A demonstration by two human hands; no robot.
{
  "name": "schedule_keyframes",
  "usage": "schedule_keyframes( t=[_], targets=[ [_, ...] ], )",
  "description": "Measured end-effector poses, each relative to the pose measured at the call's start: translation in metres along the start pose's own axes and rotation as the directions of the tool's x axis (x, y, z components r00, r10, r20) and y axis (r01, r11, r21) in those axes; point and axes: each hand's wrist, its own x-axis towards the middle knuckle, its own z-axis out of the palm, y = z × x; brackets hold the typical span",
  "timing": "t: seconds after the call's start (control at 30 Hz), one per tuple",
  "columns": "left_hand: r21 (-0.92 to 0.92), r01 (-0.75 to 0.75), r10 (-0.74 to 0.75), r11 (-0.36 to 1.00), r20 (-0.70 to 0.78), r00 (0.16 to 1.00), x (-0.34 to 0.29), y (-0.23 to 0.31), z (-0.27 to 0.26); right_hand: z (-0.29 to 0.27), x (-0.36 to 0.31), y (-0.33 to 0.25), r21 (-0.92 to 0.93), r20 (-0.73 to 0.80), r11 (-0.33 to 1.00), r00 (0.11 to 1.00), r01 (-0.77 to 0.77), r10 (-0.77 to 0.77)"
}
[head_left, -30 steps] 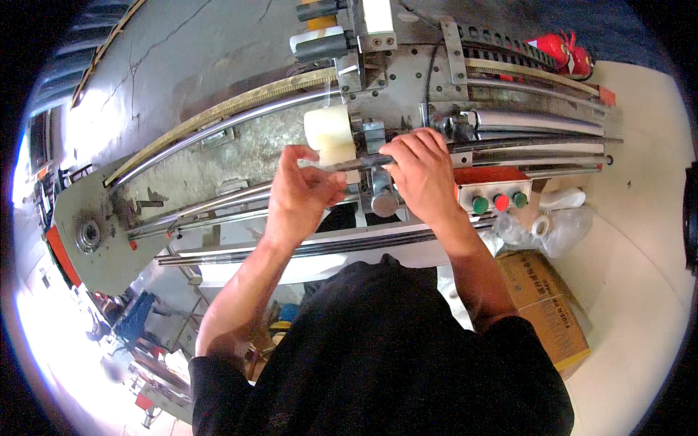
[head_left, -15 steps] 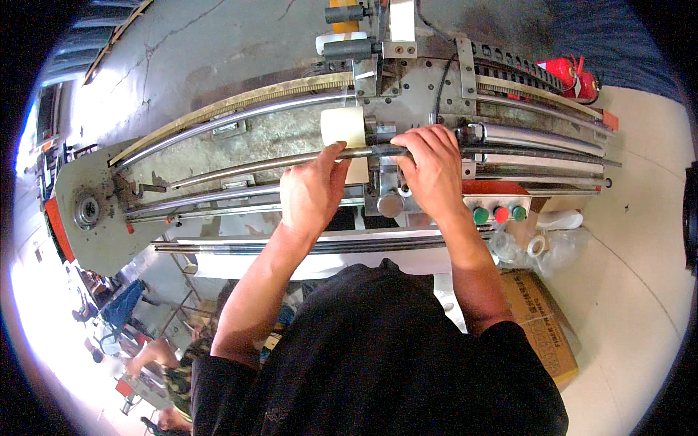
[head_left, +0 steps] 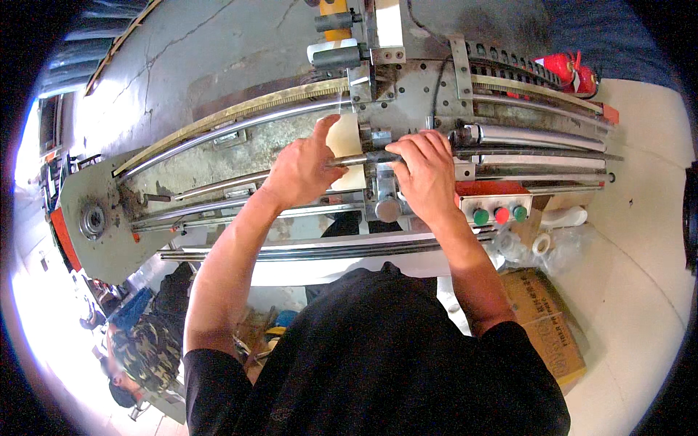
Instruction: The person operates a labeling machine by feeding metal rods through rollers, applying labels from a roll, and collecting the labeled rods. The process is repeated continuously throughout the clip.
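Note:
A long thin metal rod (head_left: 222,187) runs crosswise through the machine, with a dark stretch (head_left: 377,156) near its middle. My right hand (head_left: 424,168) is closed on that dark stretch, thumb and fingers pinching it. At the rod farther left is my left hand (head_left: 299,172), its index finger stretched upward and its thumb apart; the rod passes between them. The other left fingers are mostly hidden. Behind the rod a cream-coloured roll (head_left: 347,136) stands beside a metal clamp block (head_left: 379,136), the raised index finger lying in front of its left edge.
Above are dark rollers (head_left: 336,57) on a carriage plate (head_left: 414,89). A red control box (head_left: 491,192) with green and red buttons sits right of my right hand. Several dark rods (head_left: 313,252) lie along the near edge. A cardboard box (head_left: 542,320) stands lower right; a person (head_left: 149,352) is lower left.
My left hand has shifted slightly left; its index finger has lifted off the rod and points up, spread from the thumb. My right hand still grips the rod. The person at lower left has moved.

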Motion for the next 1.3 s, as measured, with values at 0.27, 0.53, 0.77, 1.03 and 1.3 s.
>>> schedule_keyframes(
  t=[0.27, 0.53, 0.77, 1.03, 1.3],
  targets=[
    [-0.327, -0.044, 0.046, 0.944, -0.002, 0.999, -0.008, -0.013, 0.002, 0.007, -0.004, 0.000, -0.075, -0.024, 0.997, 1.000, 0.005, -0.007],
    [0.167, 0.087, -0.048, 0.982, -0.225, 0.973, -0.017, 0.020, 0.016, -0.018, 0.005, -0.006, -0.123, 0.302, 0.991, 0.953, 0.061, -0.021],
    [0.134, -0.091, 0.132, 0.987, -0.334, 0.933, -0.025, -0.008, 0.017, -0.009, 0.006, 0.005, -0.097, 0.264, 0.991, 0.963, 0.089, -0.061],
    [0.134, 0.011, -0.013, 0.991, 0.013, 1.000, -0.036, -0.060, -0.018, 0.007, 0.004, 0.005, -0.141, 0.133, 0.989, 0.991, 0.049, -0.030],
    [0.291, -0.006, 0.113, 0.957, -0.352, 0.929, -0.027, -0.056, 0.006, -0.012, 0.007, 0.013, -0.321, 0.308, 0.941, 0.951, 0.102, 0.003]
  ],
)
